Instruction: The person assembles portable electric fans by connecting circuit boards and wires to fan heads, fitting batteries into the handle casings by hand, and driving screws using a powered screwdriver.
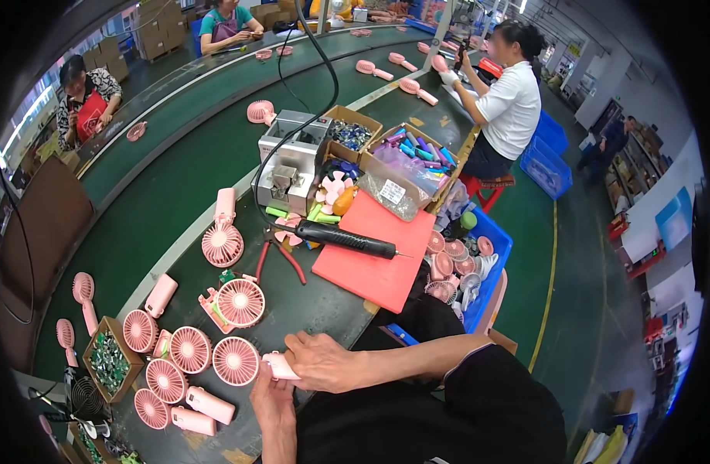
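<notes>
"How many round pink fan heads do you have near you?"

"Seven on the near worktop (316,309), counting the fan (236,361) between your hands; the other six fan heads (190,349) lie to its left or on its far side."

"And the tools around you?"

"You have one pair of red-handled pliers (294,263) and one black power screwdriver (347,239), which lies across one red mat (378,278). One grey machine (289,151) stands beyond them, and one blue bin (497,241) of fan parts sits to the right."

"How are you holding your arms?"

"Your right forearm comes in from the right, nearly level, and your right hand (321,362) curls over the handle, its grip closed on it. Your left forearm rises from the near edge, and your left hand (275,406) meets the handle from the near side; how far that grip closes underneath, I can't tell."

"Which way does your fan point?"

"Its long axis runs left to right: head on the left, handle on the right, grille facing up, at the near side of the worktop."
</notes>
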Tool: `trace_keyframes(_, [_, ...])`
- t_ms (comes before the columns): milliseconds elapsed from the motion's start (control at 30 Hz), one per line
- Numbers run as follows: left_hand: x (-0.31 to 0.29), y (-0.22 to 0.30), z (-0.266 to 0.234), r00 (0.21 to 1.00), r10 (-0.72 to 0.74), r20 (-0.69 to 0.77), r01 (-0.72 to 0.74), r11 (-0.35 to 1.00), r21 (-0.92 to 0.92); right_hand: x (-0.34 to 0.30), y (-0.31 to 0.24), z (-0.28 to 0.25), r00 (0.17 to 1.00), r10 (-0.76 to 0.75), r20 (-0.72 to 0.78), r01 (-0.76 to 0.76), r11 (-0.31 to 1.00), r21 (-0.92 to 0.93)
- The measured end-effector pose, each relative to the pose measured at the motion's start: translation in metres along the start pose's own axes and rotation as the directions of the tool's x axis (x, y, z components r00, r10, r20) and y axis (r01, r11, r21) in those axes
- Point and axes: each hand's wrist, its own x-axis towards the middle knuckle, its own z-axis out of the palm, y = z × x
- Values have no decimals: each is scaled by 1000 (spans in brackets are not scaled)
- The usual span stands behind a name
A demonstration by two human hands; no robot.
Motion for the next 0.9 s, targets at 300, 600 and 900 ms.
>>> trace_keyframes(300, [-2,-1,1,1000,-1,-11,1,1000,-17,-1,0,2,1000,25,-12,-24,999,31])
trace_keyframes(600, [-8,-1,8,998,36,-48,-35,999,20,-3,3,0,998,2,-61,0,999,39])
trace_keyframes(900, [-17,11,5,965,246,90,-254,963,89,-3,7,1,992,120,46,-128,958,258])
